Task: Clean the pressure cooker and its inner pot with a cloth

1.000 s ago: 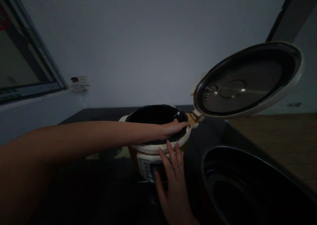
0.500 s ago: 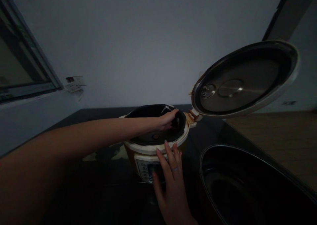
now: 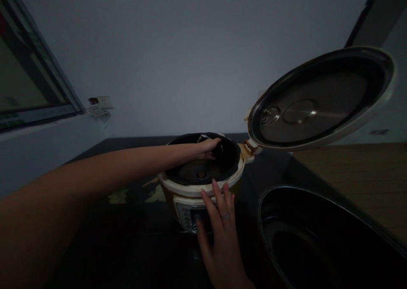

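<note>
An electric pressure cooker [image 3: 171, 191], with a pale rim and a yellowish body, stands on the dark counter. Its round lid [image 3: 318, 102] is swung up to the right on a rusty hinge. My left hand [image 3: 208, 148] reaches into the dark cavity near the inner wall, with fingers curled. Whatever it grips, if anything, is too dark to make out. A whitish scrap or glint [image 3: 202, 136] shows just behind that hand. With fingers spread, my right hand [image 3: 219, 234] rests against the cooker's front by the rim and control panel; a ring is on one finger.
A large dark pot [image 3: 260, 204] sits at the lower right of the counter [image 3: 133, 147]. Pale patches [image 3: 155, 194] lie left of the cooker. Wall sockets [image 3: 100, 104] and a window [image 3: 32, 68] are at the left, with a plain wall behind.
My left hand has moved a little left along the inside of the cooker. My right hand keeps its place on the front. The view has shifted slightly.
</note>
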A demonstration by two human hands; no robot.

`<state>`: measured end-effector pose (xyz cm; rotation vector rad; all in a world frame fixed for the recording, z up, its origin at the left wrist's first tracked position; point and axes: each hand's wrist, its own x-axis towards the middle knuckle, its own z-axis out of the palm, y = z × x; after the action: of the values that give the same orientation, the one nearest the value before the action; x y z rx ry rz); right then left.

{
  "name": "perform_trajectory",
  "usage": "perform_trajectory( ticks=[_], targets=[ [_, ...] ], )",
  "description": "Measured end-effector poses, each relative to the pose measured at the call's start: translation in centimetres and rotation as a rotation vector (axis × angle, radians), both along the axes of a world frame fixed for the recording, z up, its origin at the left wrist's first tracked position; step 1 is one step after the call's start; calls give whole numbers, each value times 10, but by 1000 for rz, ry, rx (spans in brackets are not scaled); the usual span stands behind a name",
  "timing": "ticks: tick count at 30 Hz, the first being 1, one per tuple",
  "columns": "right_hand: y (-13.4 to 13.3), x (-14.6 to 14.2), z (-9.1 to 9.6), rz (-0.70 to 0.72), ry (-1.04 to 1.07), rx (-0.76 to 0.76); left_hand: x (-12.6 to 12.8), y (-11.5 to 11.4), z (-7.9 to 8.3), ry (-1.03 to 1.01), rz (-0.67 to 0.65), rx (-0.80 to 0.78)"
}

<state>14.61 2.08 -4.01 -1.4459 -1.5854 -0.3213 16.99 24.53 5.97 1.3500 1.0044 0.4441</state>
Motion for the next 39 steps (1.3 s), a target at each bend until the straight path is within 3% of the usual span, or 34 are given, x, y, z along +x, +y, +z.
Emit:
perform_trajectory(
  ticks=[5, 10, 15, 20, 24, 30, 34, 39],
  targets=[
    [0, 0, -1, -10, -17, -3, 12, -14, -2, 22, -54, -7],
    [2, 0, -1, -23, -32, 8, 20, -40, 12, 29, -187, -74],
    [2, 0, -1, -18, -40, 19, 2, -60, 25, 14, -397, -72],
    [2, -1, -2, -23, -38, 10, -11, -63, 14, 89, -526, -117],
    [3, -1, -2, -26, -42, 13, 0, -61, 6, 18, -458, -105],
    [1, 0, -2, -23, -47, 13, 17, -42, 10, -31, -279, -76],
    [0, 0, -2, -21, -46, 7, 17, -22, 10, -2, -133, -2],
    [0, 0, -1, -22, -39, 1, 7, -9, 8, 51, -50, 72]
  ],
)
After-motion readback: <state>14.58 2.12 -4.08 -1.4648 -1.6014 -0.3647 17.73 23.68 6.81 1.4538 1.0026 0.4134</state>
